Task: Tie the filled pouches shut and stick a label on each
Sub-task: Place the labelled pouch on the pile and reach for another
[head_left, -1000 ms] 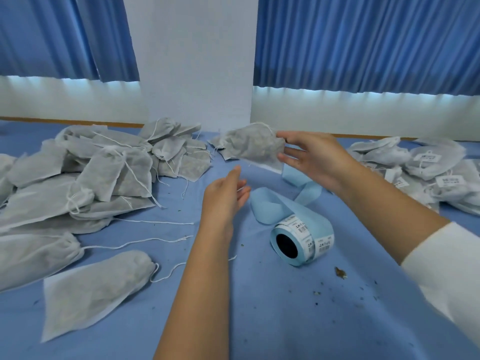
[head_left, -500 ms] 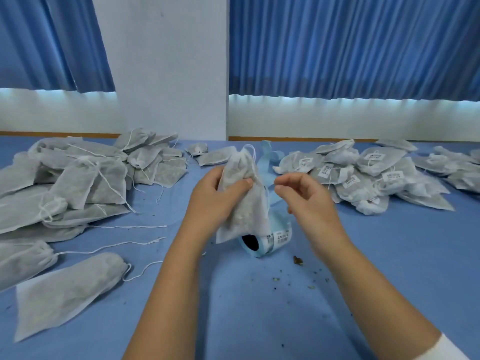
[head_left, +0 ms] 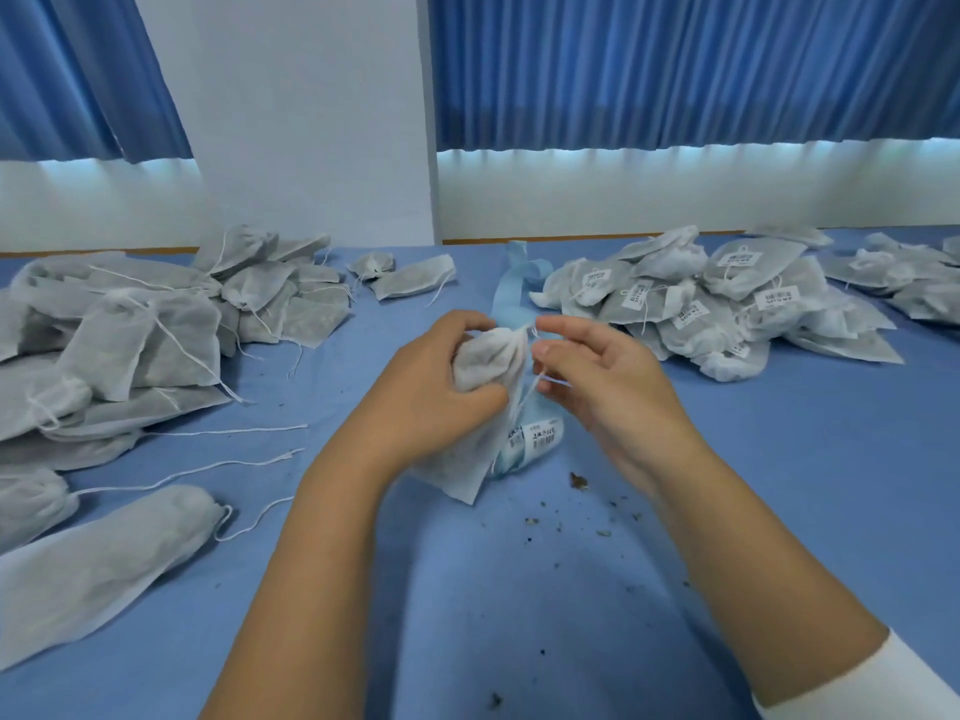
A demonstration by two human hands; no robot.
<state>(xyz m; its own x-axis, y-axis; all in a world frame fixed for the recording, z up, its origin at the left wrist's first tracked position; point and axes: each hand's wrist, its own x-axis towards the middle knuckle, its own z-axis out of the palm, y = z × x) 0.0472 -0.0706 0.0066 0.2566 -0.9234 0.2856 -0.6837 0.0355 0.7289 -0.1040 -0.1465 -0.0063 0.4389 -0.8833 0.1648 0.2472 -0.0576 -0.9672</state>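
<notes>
My left hand [head_left: 431, 387] grips a filled white mesh pouch [head_left: 485, 363] near its gathered neck and holds it upright over the blue table [head_left: 571, 615]. My right hand [head_left: 602, 387] pinches the pouch's white drawstring [head_left: 530, 392] just right of the neck. Behind and under the pouch lies the label roll [head_left: 540, 439], mostly hidden, with its blue backing strip [head_left: 511, 293] trailing away from me.
A heap of unlabelled pouches [head_left: 140, 335] with loose strings covers the left side. One long pouch [head_left: 104, 558] lies near my left forearm. Labelled pouches [head_left: 717, 298] are piled at the right. Dark crumbs [head_left: 576, 480] dot the cloth in front of me.
The pouch came from my right hand into my left and down to the table's middle. Its neck is now gathered tighter, and my right hand has taken hold of the drawstring.
</notes>
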